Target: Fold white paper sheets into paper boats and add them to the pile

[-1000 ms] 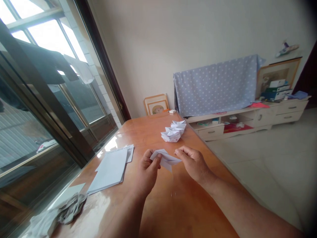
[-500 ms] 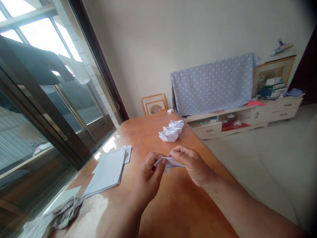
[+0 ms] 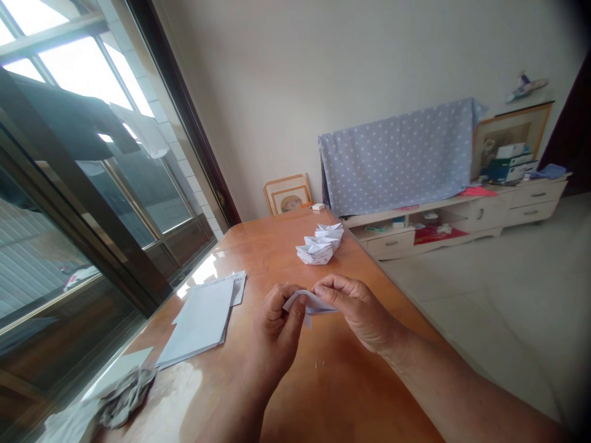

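Note:
A small piece of folded white paper is held above the table between my two hands. My left hand pinches its left side, thumb in front and fingers behind. The thumb and fingertips of my right hand close on its upper right part. A narrow flap of the paper hangs below the left thumb. Beyond the hands stand several folded paper boats, set closely in a row on the wooden table. The fingertips behind the paper are partly hidden.
To the left lies a stack of white paper sheets. Nearer, a crumpled grey cloth rests by another sheet. A small white box sits at the table's far end. Beyond the right edge is a low cabinet.
My right hand has shifted slightly left, closer to the left hand. The paper between them now bends into a more raised, arched shape.

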Tool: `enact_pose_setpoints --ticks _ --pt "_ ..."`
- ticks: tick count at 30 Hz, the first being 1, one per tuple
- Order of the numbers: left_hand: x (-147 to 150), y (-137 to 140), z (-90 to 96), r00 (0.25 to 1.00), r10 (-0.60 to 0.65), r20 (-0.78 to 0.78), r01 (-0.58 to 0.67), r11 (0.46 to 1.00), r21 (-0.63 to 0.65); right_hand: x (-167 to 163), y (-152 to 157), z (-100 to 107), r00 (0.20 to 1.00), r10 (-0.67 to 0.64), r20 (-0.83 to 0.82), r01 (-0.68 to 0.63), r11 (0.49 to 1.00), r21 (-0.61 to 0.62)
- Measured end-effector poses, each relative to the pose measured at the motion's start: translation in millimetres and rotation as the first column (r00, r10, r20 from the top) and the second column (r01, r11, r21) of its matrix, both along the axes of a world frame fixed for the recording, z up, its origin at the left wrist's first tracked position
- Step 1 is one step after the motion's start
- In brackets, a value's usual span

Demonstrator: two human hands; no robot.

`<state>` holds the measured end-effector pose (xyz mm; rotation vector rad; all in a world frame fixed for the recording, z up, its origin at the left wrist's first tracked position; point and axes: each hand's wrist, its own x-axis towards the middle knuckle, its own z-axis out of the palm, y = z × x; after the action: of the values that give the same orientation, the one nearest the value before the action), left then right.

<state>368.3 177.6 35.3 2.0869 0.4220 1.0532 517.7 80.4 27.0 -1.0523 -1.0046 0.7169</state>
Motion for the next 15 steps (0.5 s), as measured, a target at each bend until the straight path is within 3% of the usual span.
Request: enact_pose_setpoints --ticks 9,15 --pt "-1.0 -1.5 3.1 1.000 -0.025 0.003 0.025 0.999 0.020 -2.2 -0.9 1.3 0.998 0.015 0.059 -0.016 1.000 0.014" --pt "-0.9 -1.2 4.4 0.999 -0.032 0.015 0.031 0.999 0.041 -2.1 -3.0 3.9 0.955 -0.100 0.278 0.091 0.995 0.046"
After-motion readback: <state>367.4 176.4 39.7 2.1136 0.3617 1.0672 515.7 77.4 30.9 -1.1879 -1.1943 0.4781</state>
